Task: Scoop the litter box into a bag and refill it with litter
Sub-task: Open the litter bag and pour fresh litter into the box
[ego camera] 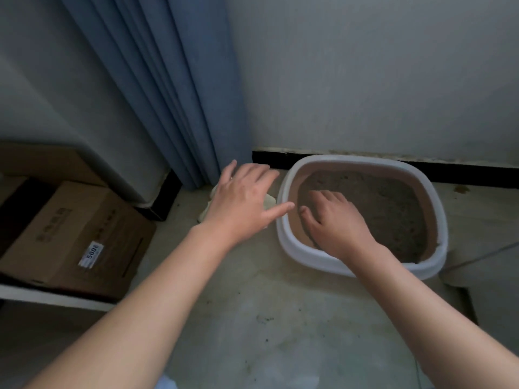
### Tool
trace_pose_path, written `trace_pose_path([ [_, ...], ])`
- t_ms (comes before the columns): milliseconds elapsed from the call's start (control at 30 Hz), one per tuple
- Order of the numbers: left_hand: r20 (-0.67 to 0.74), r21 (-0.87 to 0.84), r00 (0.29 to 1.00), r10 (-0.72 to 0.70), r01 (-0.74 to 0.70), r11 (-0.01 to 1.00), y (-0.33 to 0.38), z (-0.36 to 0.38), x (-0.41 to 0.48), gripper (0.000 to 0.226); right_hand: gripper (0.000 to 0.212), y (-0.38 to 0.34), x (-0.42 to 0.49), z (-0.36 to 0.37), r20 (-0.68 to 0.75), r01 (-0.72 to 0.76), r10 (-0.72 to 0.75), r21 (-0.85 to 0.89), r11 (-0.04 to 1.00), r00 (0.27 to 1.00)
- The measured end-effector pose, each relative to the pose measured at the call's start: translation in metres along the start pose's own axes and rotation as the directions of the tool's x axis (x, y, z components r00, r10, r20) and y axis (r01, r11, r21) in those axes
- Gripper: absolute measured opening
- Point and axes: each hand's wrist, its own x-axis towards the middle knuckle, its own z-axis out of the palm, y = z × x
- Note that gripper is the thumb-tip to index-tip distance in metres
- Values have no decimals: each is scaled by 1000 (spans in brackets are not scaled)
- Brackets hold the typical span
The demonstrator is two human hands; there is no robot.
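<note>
Head view looked down into a room corner, where the litter box [298,252] sat on the floor [280,304], its far side close to the black skirting [463,170] at the foot of the wall [365,80]. The box had a white rim and a pinkish-tan inner wall, and it held grey-brown litter [390,203] with an uneven surface. The right hand [335,224] reached over the near rim and was inside the box at its near-left part. Its fingers were bent downward with the tips at the litter and the thumb pointed toward the left wall of the box. Whether it had hold of anything under the palm could not be told. The left hand [244,197] was outside the box, just beside its left rim. Its fingers were straight and spread, and its thumb stretched toward the rim. It gripped nothing and was above a pale cream thing [270,201] lying on the floor. The hand covered most of that thing, so what it was could not be told. A blue curtain [179,94] hung in folds to the floor behind the left hand. Well to the left, a cardboard box [70,237] with a white label [92,254] reading 5008 lay on a low white shelf. Dark specks were scattered over the pale floor between the two forearms.
</note>
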Motion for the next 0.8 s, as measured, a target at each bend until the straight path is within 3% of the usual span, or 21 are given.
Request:
trace_pose_path([
  [200, 149, 73, 979, -137, 127, 989, -23, -8, -17, 122, 41, -10, 10, 15, 49, 54, -55, 9, 998, 997],
  [400, 333, 11, 925, -183, 191, 982, -50, -10, -33, 139, 47, -17, 17, 27, 79, 81, -84, 46, 996, 993],
  [533, 282, 39, 934, -218, 216, 976, -63, 2, -44, 126, 45, -22, 23, 35, 108, 78, -84, 55, 995, 991],
  [700, 206, -84, 917, -342, 365, 927, -72, 14, -47, 74, 42, -30, 25, 43, 127, 105, -119, 114, 988, 985],
  [800, 244, -29, 864, -441, 461, 887, -68, 20, -43, 60, 52, -30, 24, 45, 150, 99, -120, 137, 986, 981],
])
